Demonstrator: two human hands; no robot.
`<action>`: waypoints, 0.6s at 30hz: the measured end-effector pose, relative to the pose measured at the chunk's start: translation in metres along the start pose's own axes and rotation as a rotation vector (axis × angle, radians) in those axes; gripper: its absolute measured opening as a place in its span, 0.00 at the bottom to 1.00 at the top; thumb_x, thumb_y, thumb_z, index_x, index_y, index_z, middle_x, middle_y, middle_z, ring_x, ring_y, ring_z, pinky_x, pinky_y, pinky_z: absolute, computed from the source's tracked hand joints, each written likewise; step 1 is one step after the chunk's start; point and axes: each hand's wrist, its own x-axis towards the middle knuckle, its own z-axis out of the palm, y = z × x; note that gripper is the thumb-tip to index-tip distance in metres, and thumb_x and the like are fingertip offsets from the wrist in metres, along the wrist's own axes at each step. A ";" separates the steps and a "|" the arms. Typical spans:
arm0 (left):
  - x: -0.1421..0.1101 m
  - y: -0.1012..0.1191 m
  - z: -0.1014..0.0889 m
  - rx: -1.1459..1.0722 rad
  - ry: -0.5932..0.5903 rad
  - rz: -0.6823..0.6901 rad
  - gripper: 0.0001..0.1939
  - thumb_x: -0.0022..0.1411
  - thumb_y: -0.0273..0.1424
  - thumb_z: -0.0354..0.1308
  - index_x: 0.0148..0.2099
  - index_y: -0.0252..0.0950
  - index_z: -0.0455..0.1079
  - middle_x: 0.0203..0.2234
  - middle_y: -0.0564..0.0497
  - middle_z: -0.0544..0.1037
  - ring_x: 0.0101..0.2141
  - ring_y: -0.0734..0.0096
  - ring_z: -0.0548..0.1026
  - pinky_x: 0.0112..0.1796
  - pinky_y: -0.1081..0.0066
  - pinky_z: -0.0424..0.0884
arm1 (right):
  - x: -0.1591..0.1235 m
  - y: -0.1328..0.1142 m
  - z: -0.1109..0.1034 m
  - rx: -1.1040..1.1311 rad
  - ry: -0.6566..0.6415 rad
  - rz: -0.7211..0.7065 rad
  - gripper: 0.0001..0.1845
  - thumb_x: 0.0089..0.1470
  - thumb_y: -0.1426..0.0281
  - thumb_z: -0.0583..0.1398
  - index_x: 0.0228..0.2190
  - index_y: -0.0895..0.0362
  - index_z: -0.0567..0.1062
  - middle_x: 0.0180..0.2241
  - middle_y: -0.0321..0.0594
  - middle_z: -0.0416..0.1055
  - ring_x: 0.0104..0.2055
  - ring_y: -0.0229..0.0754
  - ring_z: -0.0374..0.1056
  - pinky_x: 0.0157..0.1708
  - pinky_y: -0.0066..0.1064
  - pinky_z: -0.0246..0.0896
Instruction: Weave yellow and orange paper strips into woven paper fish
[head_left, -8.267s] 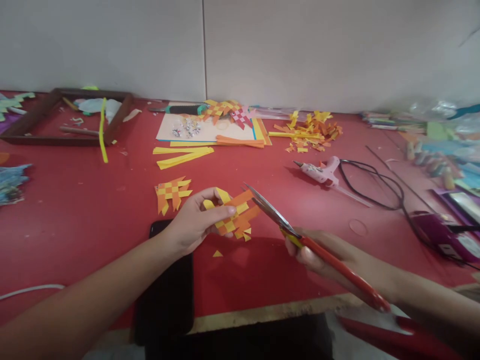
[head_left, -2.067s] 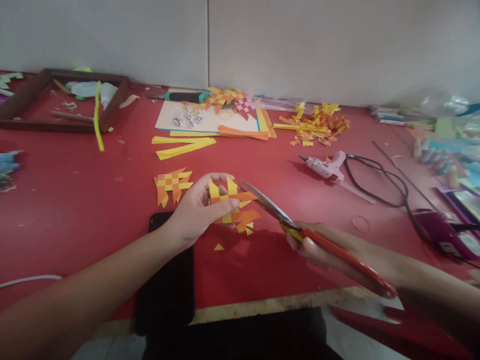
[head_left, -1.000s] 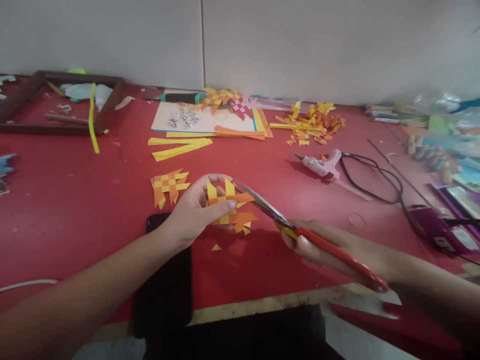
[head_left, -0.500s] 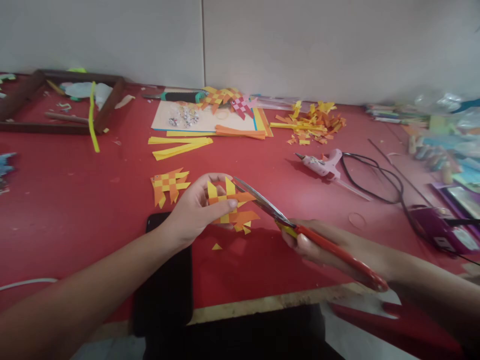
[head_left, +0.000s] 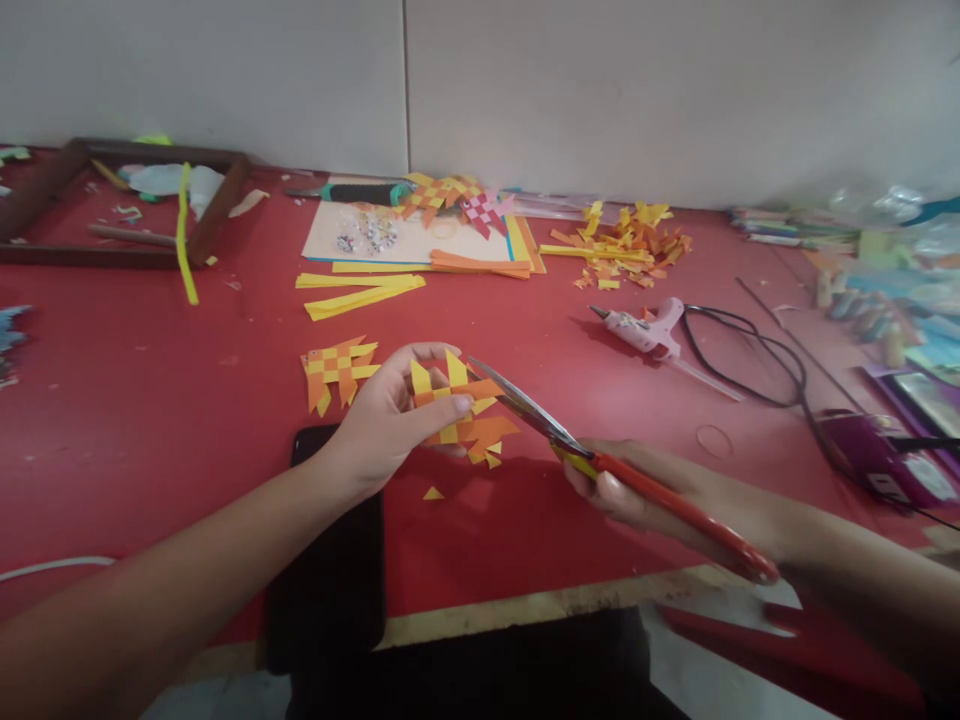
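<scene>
1. The left hand [head_left: 397, 412] pinched a woven paper piece [head_left: 466, 432] between the thumb on top and fingers mostly hidden beneath, holding it above the surface [head_left: 480, 560].
2. The right hand [head_left: 630, 492] was wrapped around the scissors [head_left: 551, 430], whose blades slanted across the orange strip ends; whether they gripped paper could not be told.
3. The likeliest trouble was a nick in the wrong strip, since several ends crowded near the blades. The thumb was close too, so a slip of the paper might have brought skin to the metal.
4. A looser pinch could have let the weave slide apart.
5. Beneath lay yellow scraps [head_left: 493, 461] and a lone triangle [head_left: 433, 494], light enough, probably, to be brushed about.
6. Left of these, a black phone [head_left: 330, 570] lay partly under the forearm and jutted past the front edge; a knock from that arm could have tipped it off.
7. A finished-looking paper fish [head_left: 341, 367] sat just beside the left knuckles, limiting movement that way.
8. More room stretched rightward, up to the glue gun [head_left: 637, 332] and its looped cord [head_left: 750, 350].
</scene>
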 end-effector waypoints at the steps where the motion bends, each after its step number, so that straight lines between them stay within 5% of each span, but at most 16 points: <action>1: 0.000 0.000 0.000 -0.001 0.005 0.002 0.24 0.50 0.28 0.74 0.47 0.42 0.69 0.34 0.57 0.64 0.29 0.77 0.72 0.23 0.69 0.83 | 0.000 0.000 0.000 0.004 0.006 -0.010 0.27 0.57 0.42 0.58 0.31 0.55 0.69 0.30 0.36 0.64 0.30 0.39 0.59 0.29 0.29 0.59; 18: 0.001 -0.003 -0.001 -0.047 -0.071 -0.032 0.22 0.50 0.29 0.74 0.45 0.41 0.70 0.32 0.59 0.64 0.28 0.78 0.73 0.25 0.69 0.83 | -0.001 -0.004 0.001 0.011 0.065 -0.052 0.30 0.55 0.39 0.58 0.30 0.55 0.71 0.26 0.35 0.65 0.27 0.37 0.59 0.25 0.27 0.58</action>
